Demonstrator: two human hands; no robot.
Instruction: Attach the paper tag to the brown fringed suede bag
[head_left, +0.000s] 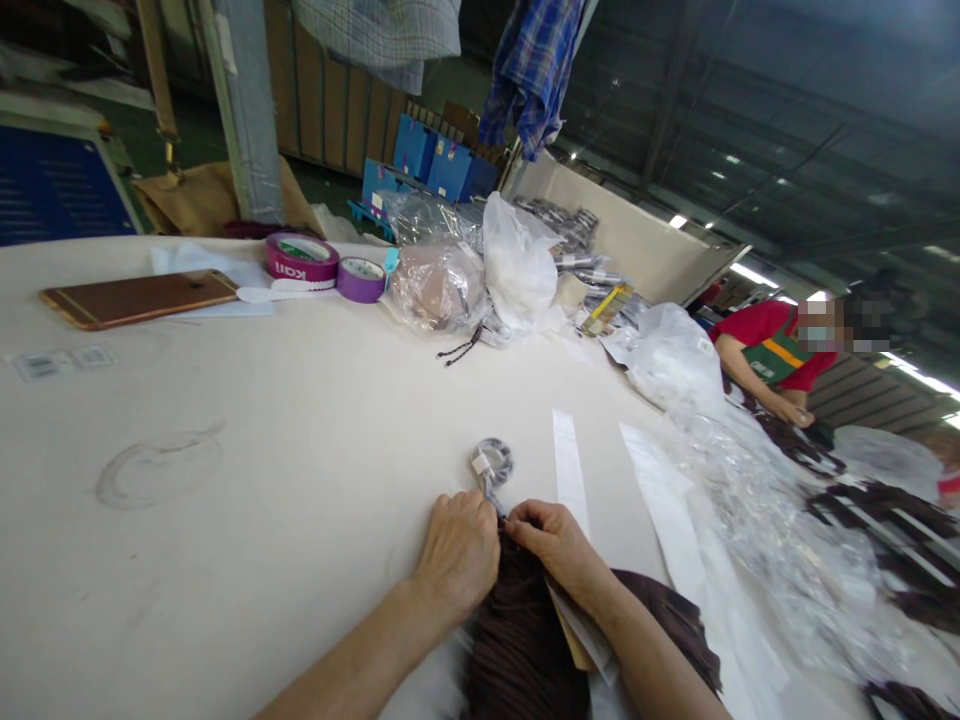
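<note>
My left hand (456, 548) and my right hand (556, 545) meet at the near edge of the white table (262, 420). Both are closed in a pinch on the top of a dark brown pleated garment (525, 640) that lies under my wrists. A small silver-grey coil with a white tag (491, 463) lies just beyond my fingers, its strand running back to where they pinch. Paper tags (581, 625) stick out under my right wrist.
A phone (139, 297), two purple tape rolls (301, 257), and plastic bags of goods (465, 275) sit at the far side. White paper strips (568, 465) and crumpled clear plastic (750, 500) lie to the right. A person in red (765, 350) works at the far right.
</note>
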